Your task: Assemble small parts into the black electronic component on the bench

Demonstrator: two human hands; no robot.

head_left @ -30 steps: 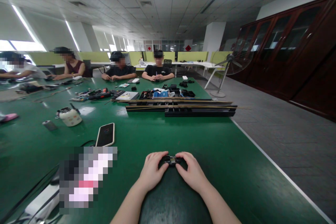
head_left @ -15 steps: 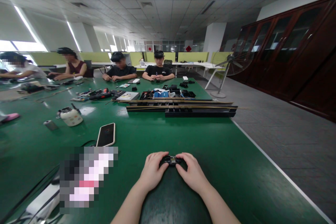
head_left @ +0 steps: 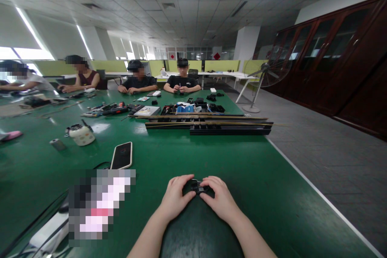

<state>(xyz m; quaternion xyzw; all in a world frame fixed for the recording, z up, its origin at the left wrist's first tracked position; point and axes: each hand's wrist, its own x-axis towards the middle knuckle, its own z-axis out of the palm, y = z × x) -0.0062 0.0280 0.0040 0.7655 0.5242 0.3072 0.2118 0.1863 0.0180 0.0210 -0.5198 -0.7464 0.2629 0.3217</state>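
Black gadget [head_left: 198, 188], long axis apparently left to right (its front, I can't tell), has the left hand [head_left: 175, 194] clamped on one end, the right hand [head_left: 220, 195] on the other, well inside the right edge of the table [head_left: 256, 161].

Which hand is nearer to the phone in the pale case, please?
Left. The left hand is right of the phone and closer to the camera, not touching it; the right hand is farther right, past the small black object.
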